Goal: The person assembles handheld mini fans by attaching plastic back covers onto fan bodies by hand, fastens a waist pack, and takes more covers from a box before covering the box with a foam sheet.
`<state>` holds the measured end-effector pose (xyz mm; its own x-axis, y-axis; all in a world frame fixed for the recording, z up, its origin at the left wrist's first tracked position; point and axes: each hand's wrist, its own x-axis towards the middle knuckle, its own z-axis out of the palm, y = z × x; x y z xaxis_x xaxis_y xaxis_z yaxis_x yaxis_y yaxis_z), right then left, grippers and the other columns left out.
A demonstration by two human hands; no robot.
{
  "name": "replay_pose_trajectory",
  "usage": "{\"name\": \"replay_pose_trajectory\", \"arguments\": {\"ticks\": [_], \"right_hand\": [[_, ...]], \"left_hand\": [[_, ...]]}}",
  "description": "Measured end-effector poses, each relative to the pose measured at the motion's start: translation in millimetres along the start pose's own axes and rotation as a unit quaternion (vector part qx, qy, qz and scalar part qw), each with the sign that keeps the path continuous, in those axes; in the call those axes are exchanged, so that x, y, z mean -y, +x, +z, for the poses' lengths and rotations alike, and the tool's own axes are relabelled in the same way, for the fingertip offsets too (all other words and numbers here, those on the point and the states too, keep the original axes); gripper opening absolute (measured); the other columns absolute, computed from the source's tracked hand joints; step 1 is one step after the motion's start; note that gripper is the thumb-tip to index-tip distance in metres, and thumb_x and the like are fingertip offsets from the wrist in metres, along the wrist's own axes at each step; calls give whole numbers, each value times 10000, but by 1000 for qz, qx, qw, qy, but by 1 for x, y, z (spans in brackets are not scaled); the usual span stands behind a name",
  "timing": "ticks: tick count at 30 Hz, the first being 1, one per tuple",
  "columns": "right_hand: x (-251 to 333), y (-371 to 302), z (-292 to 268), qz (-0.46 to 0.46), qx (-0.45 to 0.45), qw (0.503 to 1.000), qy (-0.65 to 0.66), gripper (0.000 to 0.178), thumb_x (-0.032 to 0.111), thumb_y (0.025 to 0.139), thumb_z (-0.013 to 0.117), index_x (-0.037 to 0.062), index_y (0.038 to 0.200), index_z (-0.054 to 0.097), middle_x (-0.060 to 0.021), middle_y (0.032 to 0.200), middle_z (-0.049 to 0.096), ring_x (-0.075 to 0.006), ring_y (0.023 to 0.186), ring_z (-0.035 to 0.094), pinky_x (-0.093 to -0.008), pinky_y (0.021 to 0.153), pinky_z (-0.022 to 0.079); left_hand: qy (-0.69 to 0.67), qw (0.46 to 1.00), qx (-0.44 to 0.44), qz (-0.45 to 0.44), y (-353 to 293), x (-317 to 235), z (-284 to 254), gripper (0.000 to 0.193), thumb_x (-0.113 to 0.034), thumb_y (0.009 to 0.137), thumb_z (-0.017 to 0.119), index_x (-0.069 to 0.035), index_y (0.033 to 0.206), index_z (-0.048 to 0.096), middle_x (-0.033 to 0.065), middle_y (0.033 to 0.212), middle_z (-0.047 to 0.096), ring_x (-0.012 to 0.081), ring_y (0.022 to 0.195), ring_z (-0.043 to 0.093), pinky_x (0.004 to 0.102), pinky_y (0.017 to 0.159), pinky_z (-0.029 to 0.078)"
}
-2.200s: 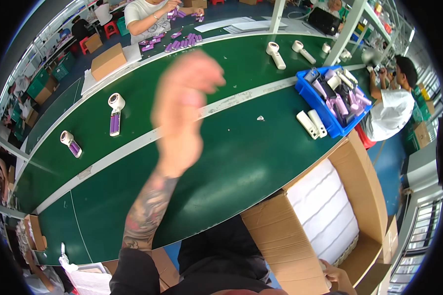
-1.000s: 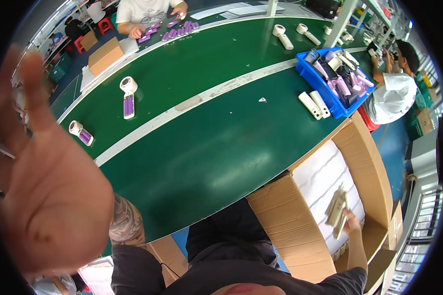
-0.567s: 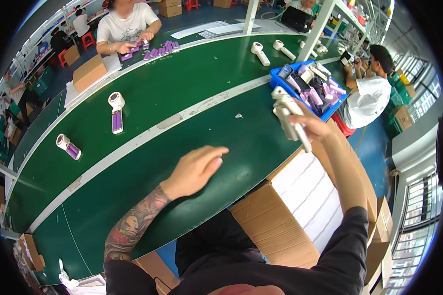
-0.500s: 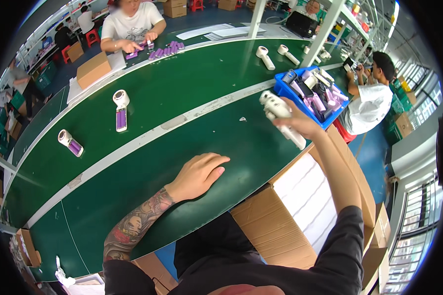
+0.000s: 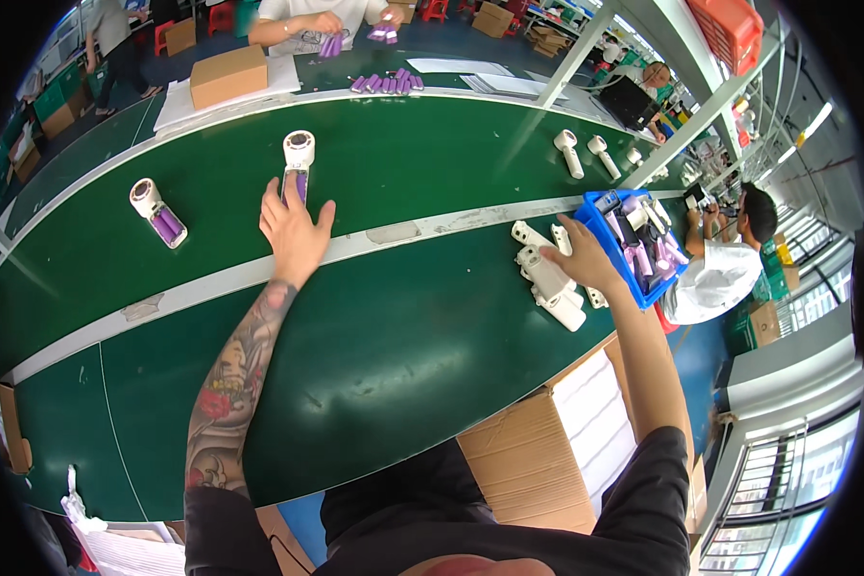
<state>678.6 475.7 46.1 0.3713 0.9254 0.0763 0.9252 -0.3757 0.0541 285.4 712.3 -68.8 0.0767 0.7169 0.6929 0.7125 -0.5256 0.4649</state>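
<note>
White device (image 5: pixel 299 158) beneath the left grip (image 5: pixel 295 233), white shells (image 5: pixel 545 276) beneath the right grip (image 5: pixel 590 261)

The device is laid on the green surface (image 5: pixel 384 336), beyond the pale strip (image 5: pixel 202 287), with its round head turned away from the person. Its handle, in which purple is seen, is partly covered by the fingers of the left grip. That grip is held wide, the thumb spread well out to the right; whether the handle is touched cannot be told

The shells are gathered in a loose cluster on the near side of the strip, just beside the blue bin (image 5: pixel 664 287). They are overlapped by the right grip, which is also held wide, thumb and fingers apart; nothing is seen to be clasped by it

The bin is filled with white, dark and lilac parts. To the left, a second device (image 5: pixel 158 213) is set at a slant, its handle likewise showing purple. Across the surface, purple cells (image 5: pixel 387 84) are laid out, and others are handled by a co-worker (image 5: pixel 307 24). Below the right forearm, an open carton (image 5: pixel 523 466) is placed against the surface's edge
</note>
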Motion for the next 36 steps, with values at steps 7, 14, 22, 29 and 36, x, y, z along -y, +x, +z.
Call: {"name": "replay_pose_trajectory", "arguments": {"ticks": [7, 14, 22, 29, 36], "right_hand": [[15, 52, 12, 63, 101, 992, 43, 498, 427, 898, 667, 106, 1279, 679, -133, 1135, 727, -366, 1034, 685, -447, 899, 545], [22, 73, 21, 40, -39, 996, -66, 389, 306, 905, 662, 84, 1223, 684, -201, 1011, 710, -389, 861, 693, -449, 747, 561], [226, 55, 27, -1, 42, 614, 788, 283, 200, 1024, 512, 22, 1237, 565, -107, 957, 641, -173, 674, 601, -303, 584, 511], [270, 15, 45, -12, 107, 497, 861, 369, 240, 1029, 378, 7, 1298, 476, -134, 1041, 658, -164, 692, 577, -278, 591, 481], [291, -1, 52, -120, -58, 652, 746, 355, 91, 964, 566, 66, 1298, 451, -151, 1124, 654, -236, 899, 637, -332, 780, 538]], "left_hand": [[55, 972, 187, -132, 47, 22, 8, 602, -345, 828, 659, -6, 1306, 523, 230, 1199, 608, 382, 1076, 612, 463, 953, 429], [-529, 722, 304, -327, 59, 15, -1, 304, -160, 823, 704, 34, 1031, 599, 90, 841, 622, 155, 617, 610, 245, 579, 510], [-696, 611, 207, -314, 6, -31, -54, 327, -155, 973, 645, -26, 1236, 499, 105, 996, 651, 167, 772, 646, 276, 705, 537], [-764, 507, 219, -334, -7, -24, -59, 291, -245, 1062, 546, -67, 1282, 478, 112, 1073, 663, 172, 829, 660, 310, 755, 549], [-718, 575, 216, -327, -22, -37, -49, 360, -280, 1096, 460, -68, 1387, 472, 99, 1195, 644, 164, 1012, 642, 316, 890, 526]]}}
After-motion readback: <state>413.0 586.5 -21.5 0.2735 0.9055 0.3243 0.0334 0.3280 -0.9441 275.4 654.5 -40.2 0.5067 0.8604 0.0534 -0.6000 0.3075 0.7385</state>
